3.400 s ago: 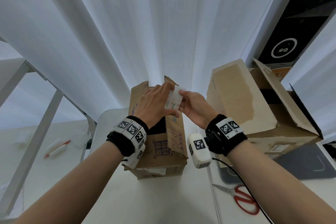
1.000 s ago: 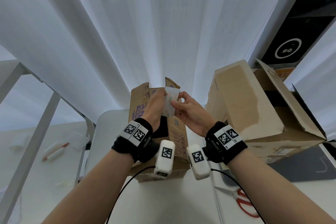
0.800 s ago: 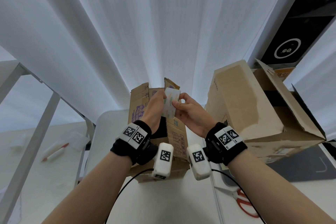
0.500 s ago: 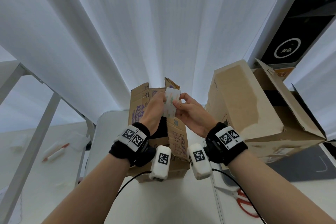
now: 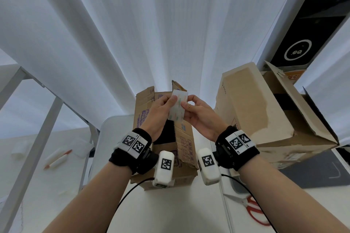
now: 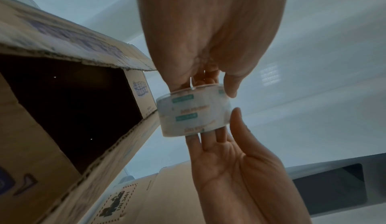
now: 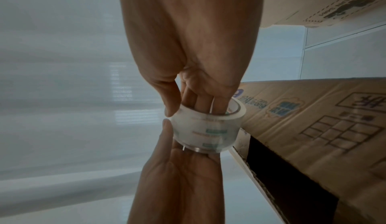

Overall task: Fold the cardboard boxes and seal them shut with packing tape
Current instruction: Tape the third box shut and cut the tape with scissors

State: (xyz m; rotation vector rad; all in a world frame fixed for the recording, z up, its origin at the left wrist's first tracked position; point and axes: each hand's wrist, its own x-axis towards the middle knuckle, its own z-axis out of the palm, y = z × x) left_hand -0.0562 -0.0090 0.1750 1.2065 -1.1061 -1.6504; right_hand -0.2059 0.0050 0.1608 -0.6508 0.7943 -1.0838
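Above the desk (image 5: pixel 132 212) stand two brown cardboard boxes: one narrow box (image 5: pixel 184 143), one larger box (image 5: pixel 265 111). Both my left hand (image 5: pixel 158 112) and right hand (image 5: pixel 200 117) pinch one clear, round tape roll (image 5: pixel 177 107).

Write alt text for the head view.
Both hands, left and right, hold a clear tape roll above a small open box on a white table. A bigger box stands to the right, red scissors nearby.
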